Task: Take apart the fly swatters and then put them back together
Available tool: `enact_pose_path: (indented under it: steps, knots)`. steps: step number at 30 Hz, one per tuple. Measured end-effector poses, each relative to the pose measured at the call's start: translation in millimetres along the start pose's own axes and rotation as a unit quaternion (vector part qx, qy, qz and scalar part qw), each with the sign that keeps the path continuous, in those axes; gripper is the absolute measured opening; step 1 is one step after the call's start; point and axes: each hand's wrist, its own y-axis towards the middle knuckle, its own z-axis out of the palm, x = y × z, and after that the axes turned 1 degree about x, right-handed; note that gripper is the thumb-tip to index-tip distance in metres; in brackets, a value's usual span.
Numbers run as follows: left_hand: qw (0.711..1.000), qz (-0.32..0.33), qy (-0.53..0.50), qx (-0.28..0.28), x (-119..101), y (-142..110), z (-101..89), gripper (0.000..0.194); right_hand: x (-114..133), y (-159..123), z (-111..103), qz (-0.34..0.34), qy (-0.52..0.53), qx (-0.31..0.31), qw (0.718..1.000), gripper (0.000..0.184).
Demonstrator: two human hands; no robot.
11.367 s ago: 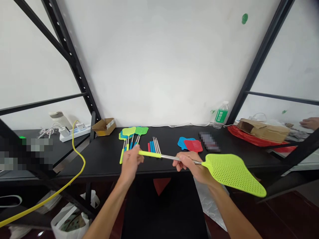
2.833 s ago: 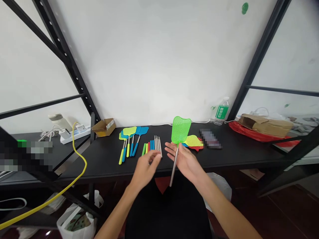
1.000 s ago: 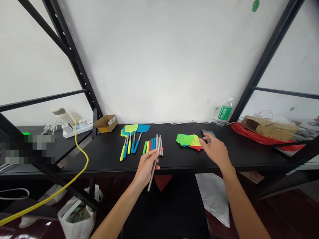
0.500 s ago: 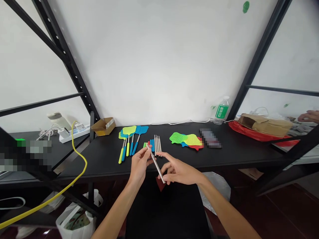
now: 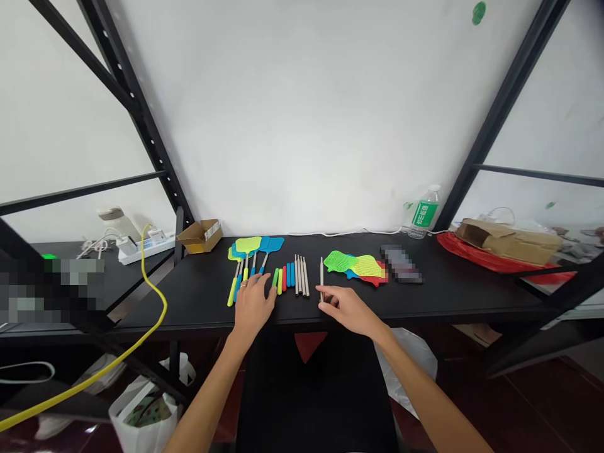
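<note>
My left hand (image 5: 252, 306) lies open on the black table (image 5: 448, 292), fingertips beside the green grip in a row of coloured handle grips (image 5: 284, 277). My right hand (image 5: 346, 308) pinches the near end of a single metal rod (image 5: 321, 272), which lies on the table pointing away from me. A bundle of bare metal rods (image 5: 301, 282) lies between the grips and that rod. Several assembled fly swatters (image 5: 249, 253) lie left of the grips. A pile of green, yellow, blue and red swatter heads (image 5: 357, 265) sits right of the rod.
A small cardboard box (image 5: 201, 233) stands at the back left and a water bottle (image 5: 423, 214) at the back right. A red bag with a brown carton (image 5: 507, 244) lies far right. A yellow cable (image 5: 151, 296) and power strip (image 5: 144, 242) are at left; black rack posts flank the table.
My right hand set the swatter head on the pile. The rod my left hand held went to my right hand and now lies on the table; my left hand rests by the grips.
</note>
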Motion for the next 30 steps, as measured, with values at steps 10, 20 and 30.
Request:
enact_pose_path:
  steps: [10,20,30]
  knots:
    - [0.993,-0.002,0.117,-0.004,4.8,-0.3,1.9,0.049,-19.7,12.5,20.5,0.026,-0.073,-0.082,0.994,0.035]
    - [0.987,-0.005,0.161,-0.009,8.8,-0.9,2.0,0.041,-17.2,8.8,26.2,0.022,-0.124,-0.106,0.986,0.036]
    - [0.988,0.006,0.152,0.028,11.1,4.1,-6.2,0.026,-11.5,8.2,31.9,0.037,-0.173,-0.125,0.976,0.012]
